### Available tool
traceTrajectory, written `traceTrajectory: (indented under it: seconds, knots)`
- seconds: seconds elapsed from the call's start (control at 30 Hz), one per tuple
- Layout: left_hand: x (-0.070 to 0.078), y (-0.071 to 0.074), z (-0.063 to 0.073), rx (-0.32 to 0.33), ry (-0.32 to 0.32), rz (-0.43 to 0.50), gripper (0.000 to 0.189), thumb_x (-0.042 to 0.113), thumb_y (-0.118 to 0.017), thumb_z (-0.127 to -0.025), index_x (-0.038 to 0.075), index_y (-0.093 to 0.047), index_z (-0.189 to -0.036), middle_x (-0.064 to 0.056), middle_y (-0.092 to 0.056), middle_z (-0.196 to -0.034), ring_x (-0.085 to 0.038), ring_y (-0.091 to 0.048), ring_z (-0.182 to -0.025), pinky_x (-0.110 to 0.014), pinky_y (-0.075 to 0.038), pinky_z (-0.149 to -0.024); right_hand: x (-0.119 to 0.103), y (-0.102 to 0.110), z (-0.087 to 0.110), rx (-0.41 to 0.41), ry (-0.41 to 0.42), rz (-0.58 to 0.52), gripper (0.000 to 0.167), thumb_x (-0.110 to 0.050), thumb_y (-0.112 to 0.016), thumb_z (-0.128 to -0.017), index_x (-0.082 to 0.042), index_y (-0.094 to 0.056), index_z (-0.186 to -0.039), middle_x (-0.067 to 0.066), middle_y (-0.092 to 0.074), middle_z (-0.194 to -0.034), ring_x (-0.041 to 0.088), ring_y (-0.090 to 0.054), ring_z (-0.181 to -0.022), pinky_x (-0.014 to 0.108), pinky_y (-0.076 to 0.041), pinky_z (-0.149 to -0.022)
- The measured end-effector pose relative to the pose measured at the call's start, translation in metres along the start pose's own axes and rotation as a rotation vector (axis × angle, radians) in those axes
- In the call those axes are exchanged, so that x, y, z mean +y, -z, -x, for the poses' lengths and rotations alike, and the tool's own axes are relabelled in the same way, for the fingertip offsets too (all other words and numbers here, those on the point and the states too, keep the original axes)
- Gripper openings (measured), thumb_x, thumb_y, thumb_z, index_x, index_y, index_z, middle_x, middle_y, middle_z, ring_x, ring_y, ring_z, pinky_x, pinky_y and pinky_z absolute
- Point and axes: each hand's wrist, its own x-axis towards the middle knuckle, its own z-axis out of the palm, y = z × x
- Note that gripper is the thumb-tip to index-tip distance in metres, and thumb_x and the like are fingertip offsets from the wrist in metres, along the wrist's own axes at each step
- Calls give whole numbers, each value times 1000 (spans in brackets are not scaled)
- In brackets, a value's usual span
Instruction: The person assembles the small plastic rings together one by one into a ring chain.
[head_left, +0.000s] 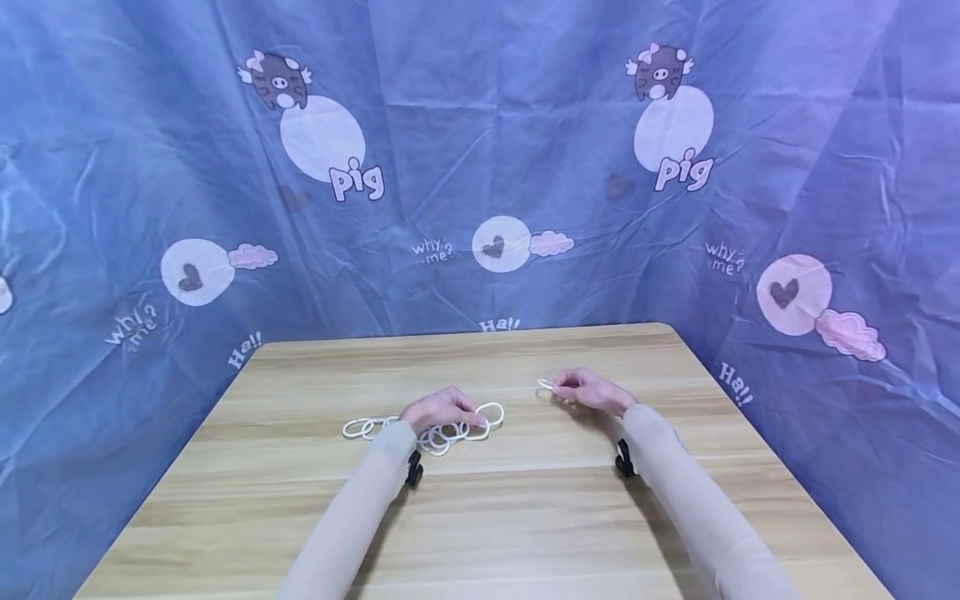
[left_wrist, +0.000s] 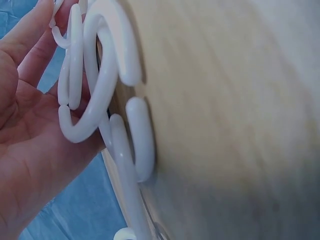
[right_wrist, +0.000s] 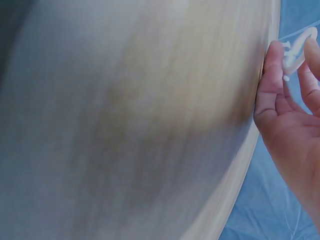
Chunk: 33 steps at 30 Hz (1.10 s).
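My left hand (head_left: 441,409) holds a chain of white plastic links (left_wrist: 102,95) by one of its links, near the chain's right end. One end link (head_left: 492,406) sticks out past the fingertips. Several more links lie bunched under and beside the palm, and others (head_left: 346,429) trail off to the left along the table. In the left wrist view, small gaps show in the links. Farther right, my right hand (head_left: 587,390) pinches a single white link (head_left: 545,384) between thumb and fingers, low over the table. The right fingers partly cover that link in the right wrist view.
Both hands are over a light wooden table (head_left: 517,525) with rounded far corners. Blue printed cloth (head_left: 450,150) hangs behind it and along both sides. A small black device (head_left: 414,469) is strapped at the left wrist, another (head_left: 624,458) at the right.
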Motion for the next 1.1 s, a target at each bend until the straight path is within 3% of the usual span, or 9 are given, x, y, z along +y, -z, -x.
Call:
traceTrajectory:
  seconds: [0.3,0.53,0.7,0.93,1.1]
  knots:
    - [7,2,-3,-22,-38,-20,21,30,-72,-88,10,-77,-94,-3,-71,-78,-10,-57,-64,-23,-48,-61,1,4,-3,95,-41,-27,18,-8,-63,-94,4,-68,-105,11,-68,-86,13,-57,-71,22,-45,-62]
    - [8,3,-1,-27,-14,-33,20,30,-72,-88,11,-78,-93,-1,-72,-79,-10,-58,-65,-22,-48,-62,-1,-2,-4,53,-3,-120,19,0,-53,-97,11,-58,-112,21,-67,-97,16,-65,-75,25,-54,-67]
    - [9,0,1,-21,-18,-52,20,31,-72,-88,12,-78,-93,-2,-72,-80,-10,-58,-66,-22,-48,-62,-6,-7,-3,48,3,-171,23,1,-53,-97,7,-46,-118,25,-67,-98,19,-68,-75,29,-57,-67]
    - [9,-1,1,-32,-35,-56,20,30,-71,-89,11,-78,-94,-7,-72,-82,-11,-56,-66,-22,-47,-62,-14,-19,-6,0,9,-177,25,-2,-57,-96,12,-55,-116,25,-69,-100,22,-71,-81,31,-59,-72]
    - [8,1,2,-35,-47,-32,20,28,-70,-90,10,-78,-94,-8,-72,-83,-11,-57,-64,-22,-48,-59,-19,-28,-9,-32,9,-143,22,-4,-59,-95,8,-62,-113,20,-71,-96,21,-69,-78,32,-58,-71]
